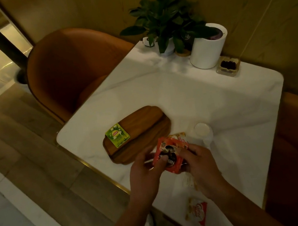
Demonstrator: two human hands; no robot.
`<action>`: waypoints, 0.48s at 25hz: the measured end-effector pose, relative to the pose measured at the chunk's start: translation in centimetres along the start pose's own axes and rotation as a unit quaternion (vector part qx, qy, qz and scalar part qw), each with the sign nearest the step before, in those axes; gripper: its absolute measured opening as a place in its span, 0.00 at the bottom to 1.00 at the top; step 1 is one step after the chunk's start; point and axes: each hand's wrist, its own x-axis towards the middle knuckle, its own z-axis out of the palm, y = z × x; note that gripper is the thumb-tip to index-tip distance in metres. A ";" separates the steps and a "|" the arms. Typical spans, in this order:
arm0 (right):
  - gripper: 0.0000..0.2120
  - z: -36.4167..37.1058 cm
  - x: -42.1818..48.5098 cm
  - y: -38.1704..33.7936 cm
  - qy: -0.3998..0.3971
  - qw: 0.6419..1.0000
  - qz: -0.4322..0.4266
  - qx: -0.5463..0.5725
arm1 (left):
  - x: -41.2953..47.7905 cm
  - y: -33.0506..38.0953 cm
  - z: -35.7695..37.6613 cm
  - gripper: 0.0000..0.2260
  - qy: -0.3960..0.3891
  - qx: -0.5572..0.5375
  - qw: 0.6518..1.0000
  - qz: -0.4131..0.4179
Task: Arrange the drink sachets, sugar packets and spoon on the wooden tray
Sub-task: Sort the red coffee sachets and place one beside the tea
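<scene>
A wooden tray (145, 121) lies on the white marble table (200, 94), with a green tea sachet (117, 135) on its left end. Just right of the tray's near corner, both my hands hold a red coffee sachet (169, 155) above the table. My left hand (146, 170) pinches its left edge with the thumb on top. My right hand (197, 162) grips its right side together with another pale sachet (179, 137) behind it. A white and red creamer packet (196, 211) lies near the table's front edge. No spoon is visible.
A small white cup (203, 130) stands just right of my hands. At the far end are a potted plant (165, 17), a white cylinder container (208, 47) and a small dish (228, 66). An orange chair (73, 66) stands left of the table.
</scene>
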 end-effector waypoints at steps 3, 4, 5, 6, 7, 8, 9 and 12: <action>0.11 -0.3 -0.5 -0.2 -0.031 0.999 -0.016 -0.003 | 0.4 -0.1 -0.1 0.10 -0.016 -0.130 0.988 -0.078; 0.12 -0.5 -0.6 -0.3 -0.043 0.999 -0.018 0.001 | 0.4 -0.2 -0.4 0.09 -0.020 -0.167 0.981 -0.100; 0.12 -0.7 -0.7 -0.4 -0.052 0.998 -0.018 0.005 | 0.5 -0.3 -0.6 0.09 -0.026 -0.203 0.971 -0.125; 0.12 -0.8 -0.7 -0.5 -0.054 0.998 -0.020 0.008 | 0.6 -0.4 -0.9 0.08 -0.030 -0.237 0.959 -0.150; 0.12 -1.0 -0.6 -0.5 -0.049 0.999 -0.021 0.010 | 0.8 -0.5 -1.1 0.08 -0.029 -0.265 0.948 -0.176; 0.11 -1.1 -0.6 -0.6 -0.039 0.999 -0.024 0.011 | 0.9 -0.7 -1.3 0.08 -0.021 -0.286 0.937 -0.200; 0.10 -1.2 -0.5 -0.6 -0.031 0.999 -0.025 0.013 | 1.1 -0.8 -1.5 0.09 -0.013 -0.305 0.927 -0.217; 0.10 -1.3 -0.5 -0.6 -0.031 0.999 -0.028 0.014 | 1.1 -1.2 -1.9 0.10 -0.025 -0.355 0.909 -0.218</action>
